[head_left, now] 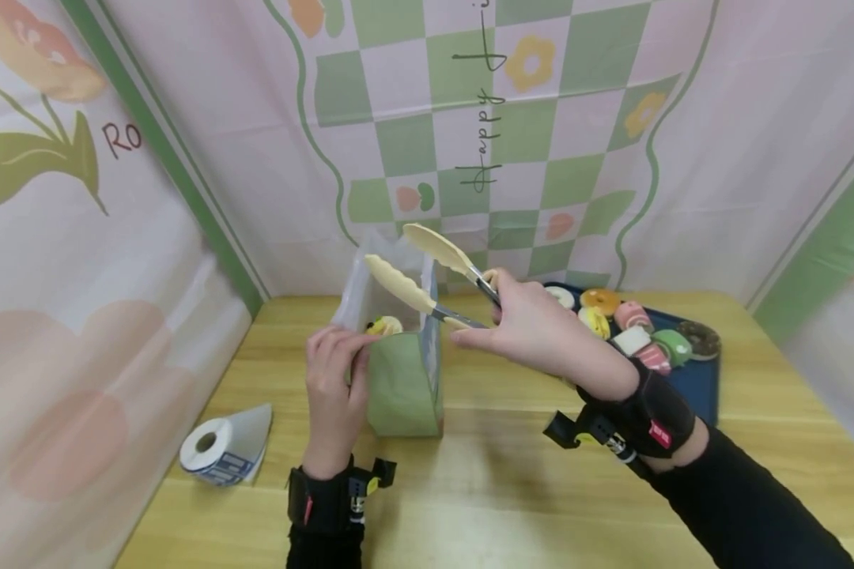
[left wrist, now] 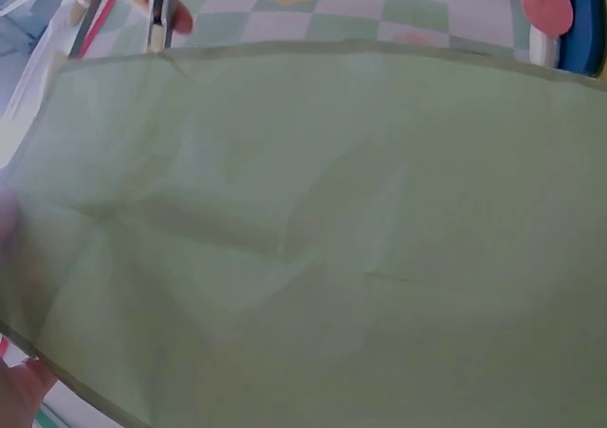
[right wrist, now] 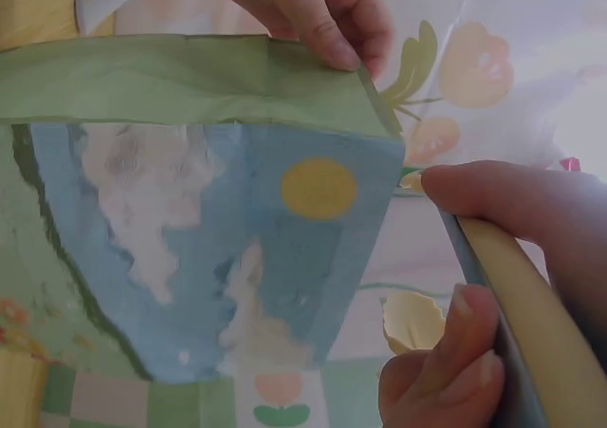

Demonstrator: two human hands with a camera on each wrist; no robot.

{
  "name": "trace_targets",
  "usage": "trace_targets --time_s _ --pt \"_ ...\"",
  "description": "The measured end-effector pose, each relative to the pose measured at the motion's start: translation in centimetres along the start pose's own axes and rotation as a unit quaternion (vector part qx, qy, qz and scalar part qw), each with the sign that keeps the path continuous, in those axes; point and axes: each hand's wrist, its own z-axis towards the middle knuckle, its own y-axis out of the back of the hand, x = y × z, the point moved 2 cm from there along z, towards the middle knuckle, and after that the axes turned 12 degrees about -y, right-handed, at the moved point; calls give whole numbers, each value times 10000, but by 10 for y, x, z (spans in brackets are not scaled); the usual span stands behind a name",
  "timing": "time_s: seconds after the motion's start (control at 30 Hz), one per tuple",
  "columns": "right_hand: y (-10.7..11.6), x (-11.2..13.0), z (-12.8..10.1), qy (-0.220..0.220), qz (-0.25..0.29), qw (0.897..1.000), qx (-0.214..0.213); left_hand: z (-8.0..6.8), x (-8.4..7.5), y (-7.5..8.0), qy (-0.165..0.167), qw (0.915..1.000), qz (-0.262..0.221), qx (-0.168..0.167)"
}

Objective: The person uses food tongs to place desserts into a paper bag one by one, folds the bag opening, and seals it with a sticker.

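Note:
A green paper bag (head_left: 402, 387) stands upright on the table, its mouth open and lined in white. My left hand (head_left: 336, 387) pinches the near left part of its rim. Inside, near the mouth, a pastry with cream and yellow colours (head_left: 387, 325) is partly visible. Tongs (head_left: 402, 286) with cream-coloured heads are gripped in my right hand (head_left: 541, 324); their heads are spread apart above the bag, with nothing between them. The right wrist view shows the bag's printed side (right wrist: 218, 238), with clouds and a yellow sun. In the left wrist view, the plain green side (left wrist: 332, 229) hides most else.
A dark blue tray (head_left: 704, 387) at the right holds several toy-like pastries, among them a chocolate doughnut (head_left: 700, 340) and an orange-topped doughnut (head_left: 600, 301). On the left lies a roll of labels (head_left: 217, 454), partly unwound. A printed cloth (head_left: 505, 150) hangs behind the wooden table (head_left: 470, 506).

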Motion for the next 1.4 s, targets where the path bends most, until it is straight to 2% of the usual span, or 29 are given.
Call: trace_targets --time_s 0.27,0.5,0.67,0.9,1.23,1.4 --pt "11 -34 -7 -370 281 9989 -95 1 0 0 -41 10000 14 -34" --pt "4 -69 -7 -599 336 9970 -369 0 0 5 -8 9999 94 -50" --pt "-3 -90 -11 -885 428 9948 -257 -1 0 7 34 9999 120 -45" --pt "-10 -113 -19 -1162 271 9923 -321 0 1 4 -53 9999 87 -110" --pt "-18 -142 -25 -1466 565 9876 -44 2 0 1 -81 9999 -38 -141" --pt "-22 -156 -26 -1589 385 9865 -19 2 -1 0 -124 9998 -93 -157"
